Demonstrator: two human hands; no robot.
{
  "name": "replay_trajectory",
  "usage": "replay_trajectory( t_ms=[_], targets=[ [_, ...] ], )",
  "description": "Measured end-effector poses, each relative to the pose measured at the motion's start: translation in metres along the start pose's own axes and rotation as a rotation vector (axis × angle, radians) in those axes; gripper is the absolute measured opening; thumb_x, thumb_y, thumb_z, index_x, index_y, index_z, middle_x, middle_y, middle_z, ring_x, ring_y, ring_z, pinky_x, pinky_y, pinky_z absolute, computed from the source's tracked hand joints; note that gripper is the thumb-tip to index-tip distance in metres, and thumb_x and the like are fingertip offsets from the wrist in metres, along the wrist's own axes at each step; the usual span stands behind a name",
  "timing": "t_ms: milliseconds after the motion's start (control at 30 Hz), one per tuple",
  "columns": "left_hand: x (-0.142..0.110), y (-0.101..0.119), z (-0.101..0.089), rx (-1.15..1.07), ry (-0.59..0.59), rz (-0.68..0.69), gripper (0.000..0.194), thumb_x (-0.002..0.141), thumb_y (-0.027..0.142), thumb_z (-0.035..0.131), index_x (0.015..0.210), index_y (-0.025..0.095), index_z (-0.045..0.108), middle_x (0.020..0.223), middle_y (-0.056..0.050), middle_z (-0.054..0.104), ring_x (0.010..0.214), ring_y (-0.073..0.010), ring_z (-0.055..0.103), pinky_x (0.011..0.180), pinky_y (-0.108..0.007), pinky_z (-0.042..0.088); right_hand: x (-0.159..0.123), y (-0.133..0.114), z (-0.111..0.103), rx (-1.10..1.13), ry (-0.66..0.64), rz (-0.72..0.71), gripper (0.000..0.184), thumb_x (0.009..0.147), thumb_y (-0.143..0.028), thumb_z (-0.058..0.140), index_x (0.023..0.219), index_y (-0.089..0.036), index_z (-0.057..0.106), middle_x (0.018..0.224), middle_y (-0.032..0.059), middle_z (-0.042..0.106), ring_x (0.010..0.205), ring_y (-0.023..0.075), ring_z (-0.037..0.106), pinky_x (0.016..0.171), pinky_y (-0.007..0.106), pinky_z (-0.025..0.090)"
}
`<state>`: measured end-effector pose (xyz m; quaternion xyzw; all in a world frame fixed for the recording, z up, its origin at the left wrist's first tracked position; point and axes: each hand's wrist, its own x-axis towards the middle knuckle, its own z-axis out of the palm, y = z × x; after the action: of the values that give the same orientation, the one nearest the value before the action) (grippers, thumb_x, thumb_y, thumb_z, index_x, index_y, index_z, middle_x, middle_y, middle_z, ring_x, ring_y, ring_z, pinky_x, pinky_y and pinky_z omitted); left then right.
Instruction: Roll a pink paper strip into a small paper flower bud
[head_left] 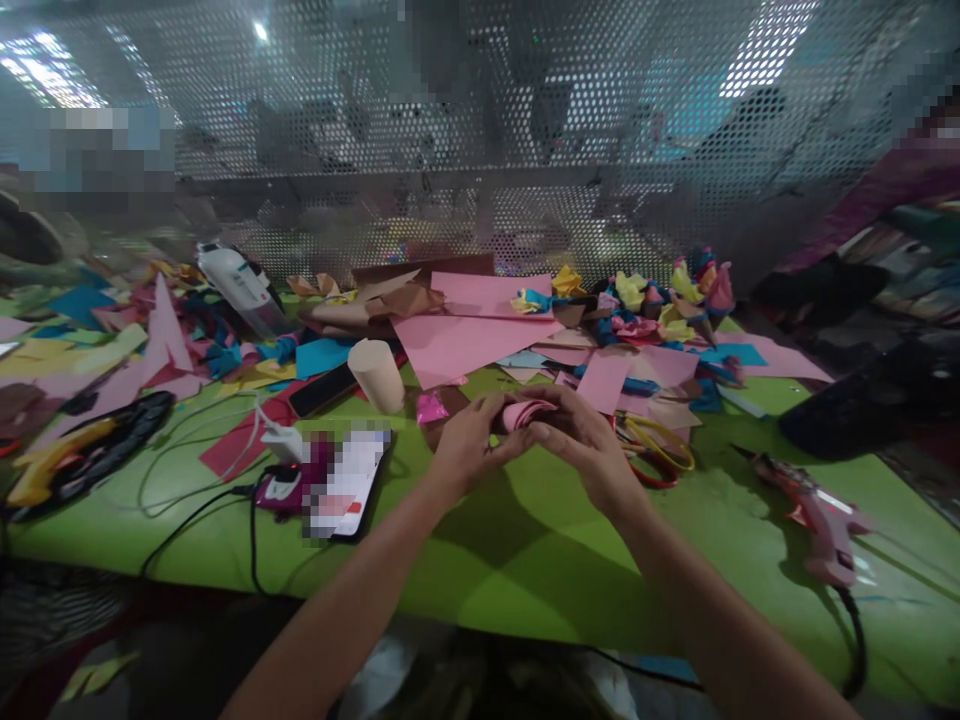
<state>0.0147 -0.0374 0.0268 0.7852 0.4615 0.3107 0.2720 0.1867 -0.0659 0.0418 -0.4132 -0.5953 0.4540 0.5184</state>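
Between my two hands is a rolled piece of pink paper (517, 414), curled in layers, just above the green table (540, 570). My left hand (472, 437) grips its left side, and my right hand (577, 435) has its fingers and thumb closed round the right side. Part of the roll is hidden behind the fingers. Close to my left hand lies a small shiny pink piece (431, 406). Yellow-handled scissors (660, 445) rest right beside my right hand.
A pink glue gun (821, 525) with a black cord lies at the right. To the left are a phone (352, 485), a purple power strip (281, 490), cables and a cream cylinder (376, 376). Pink sheets (465, 345), scraps and several paper flowers (634, 290) cover the back.
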Motion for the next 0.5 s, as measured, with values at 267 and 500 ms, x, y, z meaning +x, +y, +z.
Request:
replay_trajectory(
  t_ms=[267,500],
  targets=[
    [-0.002,0.006,0.000,0.060,0.066,0.086,0.040,0.087,0.044,0.061,0.118,0.020,0.056,0.112,-0.011,0.064,0.100,-0.0271,0.062,0.084,-0.039,0.048,0.001,0.001,-0.005,-0.228,0.076,-0.195,0.013,0.085,-0.030,0.066,0.094,-0.025,0.074,0.095,0.0041,0.070,0.093,0.0231,0.065,0.084,0.037,0.051],
    [-0.002,0.011,-0.004,0.058,-0.068,0.030,0.041,0.085,0.048,0.061,0.115,0.020,0.059,0.107,-0.009,0.065,0.096,-0.0260,0.063,0.081,-0.036,0.048,0.003,-0.006,-0.011,-0.304,0.000,-0.259,0.014,0.084,-0.022,0.063,0.092,-0.024,0.075,0.093,0.0041,0.070,0.088,0.0209,0.065,0.081,0.035,0.052]
  ],
)
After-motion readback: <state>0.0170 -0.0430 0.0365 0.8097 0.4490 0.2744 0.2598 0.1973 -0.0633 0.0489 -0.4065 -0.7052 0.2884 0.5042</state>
